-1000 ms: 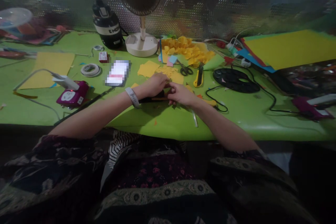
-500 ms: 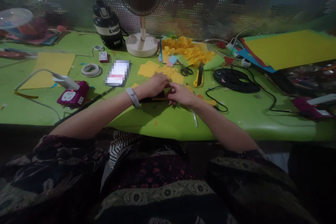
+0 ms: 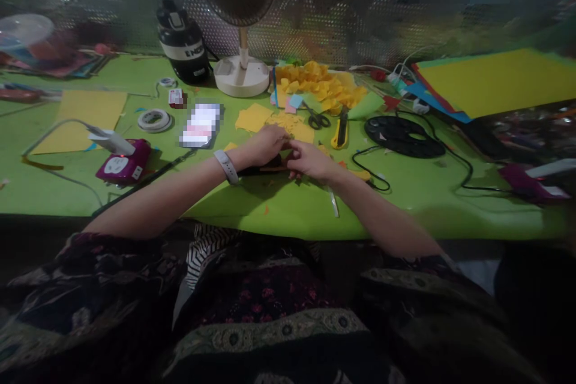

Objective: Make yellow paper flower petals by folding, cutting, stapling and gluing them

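My left hand (image 3: 269, 145), with a pale band on its wrist, is closed, its fingertips meeting those of my right hand (image 3: 308, 159). My right fingers are curled in a pinch. Whatever lies between the fingertips is too small and hidden to make out. Just beyond the hands are yellow paper sheets (image 3: 252, 117) strewn with small yellow scraps (image 3: 292, 123). A dark object, mostly covered, lies under my left hand. Black-handled scissors (image 3: 319, 121) and a yellow utility knife (image 3: 341, 132) rest to the right of the paper.
A heap of folded yellow paper pieces (image 3: 319, 85) lies behind. A phone (image 3: 201, 125), a tape roll (image 3: 155, 120) and a purple adapter (image 3: 123, 163) are at left. A white fan base (image 3: 242, 77) and a black jug (image 3: 183, 51) stand at the back. At right is a black palette-shaped object (image 3: 402, 137).
My hands hold nearly the same pose, fingertips together. The whole view has shifted very slightly; nothing on the table has visibly moved.
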{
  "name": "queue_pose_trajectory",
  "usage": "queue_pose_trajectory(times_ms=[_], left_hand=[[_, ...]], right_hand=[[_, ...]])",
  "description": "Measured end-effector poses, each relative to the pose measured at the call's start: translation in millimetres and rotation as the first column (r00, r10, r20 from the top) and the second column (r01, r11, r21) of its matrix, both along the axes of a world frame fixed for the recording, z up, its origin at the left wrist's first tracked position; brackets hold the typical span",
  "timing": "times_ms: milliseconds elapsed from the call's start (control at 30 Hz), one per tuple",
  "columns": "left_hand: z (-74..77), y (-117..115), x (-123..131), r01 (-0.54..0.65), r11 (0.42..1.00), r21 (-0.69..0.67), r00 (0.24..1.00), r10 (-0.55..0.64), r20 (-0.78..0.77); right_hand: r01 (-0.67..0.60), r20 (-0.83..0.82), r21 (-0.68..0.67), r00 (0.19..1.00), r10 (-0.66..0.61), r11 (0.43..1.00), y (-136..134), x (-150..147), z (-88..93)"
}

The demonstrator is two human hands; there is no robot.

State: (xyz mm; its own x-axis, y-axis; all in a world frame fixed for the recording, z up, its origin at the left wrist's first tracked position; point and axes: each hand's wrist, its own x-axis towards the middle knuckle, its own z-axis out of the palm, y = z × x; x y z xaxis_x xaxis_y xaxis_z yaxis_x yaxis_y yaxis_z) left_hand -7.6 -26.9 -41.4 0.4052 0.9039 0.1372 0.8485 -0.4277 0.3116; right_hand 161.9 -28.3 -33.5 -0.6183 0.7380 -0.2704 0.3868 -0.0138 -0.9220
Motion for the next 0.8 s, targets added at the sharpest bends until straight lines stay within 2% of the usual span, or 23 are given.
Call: queue_pose_trajectory(times_ms=[567, 800], left_hand=[[-1.3, -0.7, -1.2, -0.01, 1.0, 0.0, 0.998, 0.01, 0.068], [1.1, -2.0, 0.3, -0.016, 1.0, -0.015, 0.999, 0.017, 0.05]], right_hand=[[0.002, -0.003, -0.01, 1.0, -0.002, 1.0, -0.5, -0.4, -0.7], [0.016, 0.021, -0.008, 1.0, -0.016, 1.0, -1.8, -2.0, 1.6]])
